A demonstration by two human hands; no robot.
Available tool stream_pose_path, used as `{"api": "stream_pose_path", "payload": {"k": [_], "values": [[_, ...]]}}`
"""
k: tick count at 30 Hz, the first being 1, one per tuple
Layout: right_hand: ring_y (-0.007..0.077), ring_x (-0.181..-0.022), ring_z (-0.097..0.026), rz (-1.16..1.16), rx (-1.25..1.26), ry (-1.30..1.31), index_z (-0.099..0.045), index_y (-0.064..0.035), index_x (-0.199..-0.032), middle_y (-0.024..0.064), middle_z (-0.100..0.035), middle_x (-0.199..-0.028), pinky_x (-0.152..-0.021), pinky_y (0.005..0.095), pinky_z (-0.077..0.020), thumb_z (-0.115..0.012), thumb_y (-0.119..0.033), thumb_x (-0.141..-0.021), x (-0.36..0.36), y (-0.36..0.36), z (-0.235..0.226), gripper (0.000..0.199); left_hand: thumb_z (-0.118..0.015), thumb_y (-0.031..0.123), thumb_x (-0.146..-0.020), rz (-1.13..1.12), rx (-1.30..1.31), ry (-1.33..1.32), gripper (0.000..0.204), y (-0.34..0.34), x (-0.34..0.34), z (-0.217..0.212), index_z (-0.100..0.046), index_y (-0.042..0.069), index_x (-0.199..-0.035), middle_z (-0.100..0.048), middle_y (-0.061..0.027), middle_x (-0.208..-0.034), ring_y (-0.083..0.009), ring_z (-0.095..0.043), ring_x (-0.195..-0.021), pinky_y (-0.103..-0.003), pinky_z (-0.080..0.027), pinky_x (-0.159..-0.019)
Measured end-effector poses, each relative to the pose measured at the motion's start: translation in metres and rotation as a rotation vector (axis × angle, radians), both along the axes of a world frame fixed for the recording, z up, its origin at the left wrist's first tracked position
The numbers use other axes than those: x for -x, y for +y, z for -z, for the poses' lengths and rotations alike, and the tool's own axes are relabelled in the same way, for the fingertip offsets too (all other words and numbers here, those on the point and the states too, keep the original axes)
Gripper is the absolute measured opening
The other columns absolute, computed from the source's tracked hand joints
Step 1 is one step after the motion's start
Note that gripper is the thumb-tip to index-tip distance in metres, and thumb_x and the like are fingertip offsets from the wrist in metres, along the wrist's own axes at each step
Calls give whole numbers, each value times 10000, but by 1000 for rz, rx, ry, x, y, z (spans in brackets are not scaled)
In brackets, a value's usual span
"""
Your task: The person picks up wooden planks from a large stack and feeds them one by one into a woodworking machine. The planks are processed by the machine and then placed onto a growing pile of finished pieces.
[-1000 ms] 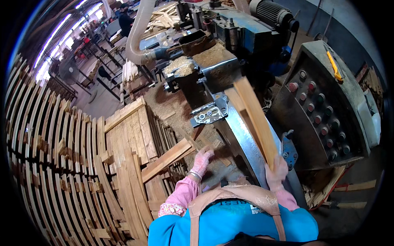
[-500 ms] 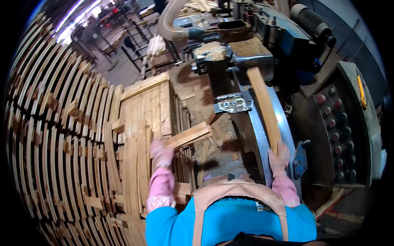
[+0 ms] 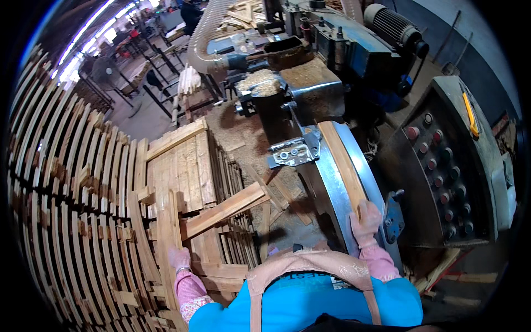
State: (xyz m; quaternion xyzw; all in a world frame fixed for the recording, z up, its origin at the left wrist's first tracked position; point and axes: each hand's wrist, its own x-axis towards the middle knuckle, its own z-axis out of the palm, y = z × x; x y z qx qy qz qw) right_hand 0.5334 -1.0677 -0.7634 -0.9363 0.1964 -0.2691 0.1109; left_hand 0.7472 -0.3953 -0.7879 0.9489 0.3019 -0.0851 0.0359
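- A view from above looks down on a person in a blue top with tan apron straps (image 3: 310, 265), standing at a woodworking machine (image 3: 326, 83).
- The right hand (image 3: 366, 222), in a pink glove, is closed around the near end of a long wooden strip (image 3: 342, 160).
- The wooden strip lies along the machine's curved metal feed bed (image 3: 332, 191), pointing away from the person toward the machine's dust-covered housing.
- The left hand (image 3: 180, 259), also in a pink glove, reaches down to the person's left and rests on a standing wooden slat (image 3: 168, 221) in a stack; its fingers curl over the wood, but whether they grip it cannot be told.
- A loose wooden board (image 3: 224, 210) lies slanted across the stack, between the two hands.
- Rows of curved wooden slats (image 3: 61, 193) fill the whole left side of the view, packed on edge.
- A flat pallet of boards (image 3: 177, 160) sits beyond the left hand.
- To the right of the feed bed stands a grey control panel (image 3: 442, 166) with rows of red and dark round buttons.
- A ribbed dust hose (image 3: 202, 39) arches up from the machine at the top.
- Sawdust (image 3: 257, 83) is heaped on the machine's top.
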Motion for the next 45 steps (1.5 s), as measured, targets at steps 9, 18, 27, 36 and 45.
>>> {"api": "stream_pose_path", "payload": {"k": [9, 18, 27, 36, 45], "values": [[373, -898, -647, -70, 46, 18, -666, -128, -1098, 137, -666, -909, -766, 517, -495, -758, -297, -813, -148, -41, 29, 344, -704, 284, -832, 281, 909, -377, 357, -172, -104, -134, -689, -34, -993, -716, -146, -761, -262, -695, -671, -391, -550, -624], [378, -1423, -483, -463, -594, 56, -453, -60, -1559, 215, -519, -1520, -1214, 423, -371, -895, -370, -771, -102, 73, -50, 955, -719, 184, -885, 211, 1998, -547, 211, -484, -51, -128, -624, 87, -1046, -625, 6, -873, -110, -561, -703, -275, -474, -619], [435, -1155, -599, 244, -222, 384, -555, -74, -1457, 214, -632, -1260, -999, 523, -479, -855, -299, -742, 169, 59, 0, 807, -739, 228, -958, 345, 1766, 301, 655, -428, 20, 15, -497, -1, -1522, -701, -129, -1298, -197, -692, -1098, -292, -551, -898], [423, -1116, -588, 289, 103, -46, -519, -132, -1497, 176, -614, -1292, -994, 528, -474, -813, -343, -812, -51, -3, 51, 775, -692, 281, -971, 489, 1496, 101, 636, -388, 0, 12, -523, -32, -1498, -677, -165, -1368, -252, -663, -1183, -348, -519, -993], [419, -1218, -562, 113, -30, 48, -468, -149, -1548, 177, -581, -1374, -1027, 515, -480, -839, -323, -810, -90, -9, 52, 844, -841, 352, -784, 843, 698, -446, 834, -320, -55, 13, -509, 16, -1470, -647, -240, -1326, -398, -624, -1229, -449, -495, -1064]]}}
